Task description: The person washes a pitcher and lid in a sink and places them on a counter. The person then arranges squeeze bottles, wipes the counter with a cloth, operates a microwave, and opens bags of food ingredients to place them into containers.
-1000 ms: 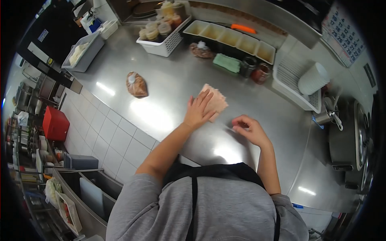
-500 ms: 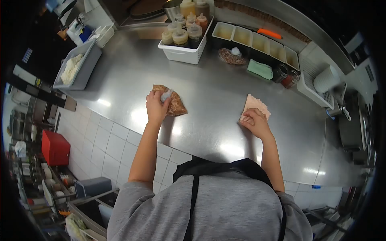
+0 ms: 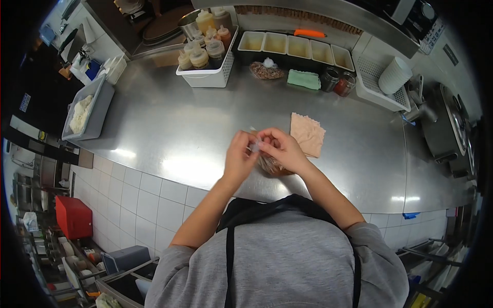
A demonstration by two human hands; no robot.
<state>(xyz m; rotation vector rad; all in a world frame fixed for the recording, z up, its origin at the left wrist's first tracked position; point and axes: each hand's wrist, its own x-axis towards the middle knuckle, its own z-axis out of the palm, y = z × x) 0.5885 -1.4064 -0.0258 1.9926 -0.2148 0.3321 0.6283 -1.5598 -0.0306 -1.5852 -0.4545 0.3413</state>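
A clear plastic bag with brown contents (image 3: 272, 166) rests at the counter's front edge, partly hidden by my hands. My left hand (image 3: 241, 154) pinches the bag's gathered whitish top from the left. From the right, my right hand (image 3: 282, 149) has its fingertips closed on the same top, close to the left fingertips. Just beyond my right hand lies a pink cloth (image 3: 308, 134), flat on the steel counter (image 3: 169, 113).
At the back stand a white basket of sauce bottles (image 3: 205, 78), a row of containers (image 3: 298, 47), another brown bag (image 3: 266, 71), a green cloth (image 3: 304, 79) and two jars (image 3: 337, 83). A grey tub (image 3: 100, 110) is left; a bowl basket (image 3: 377, 92) is right.
My left hand has brought the bag rightward and nearer to me. My right hand has let go of the pink cloth and joined the left at the bag's top. The view has shifted.
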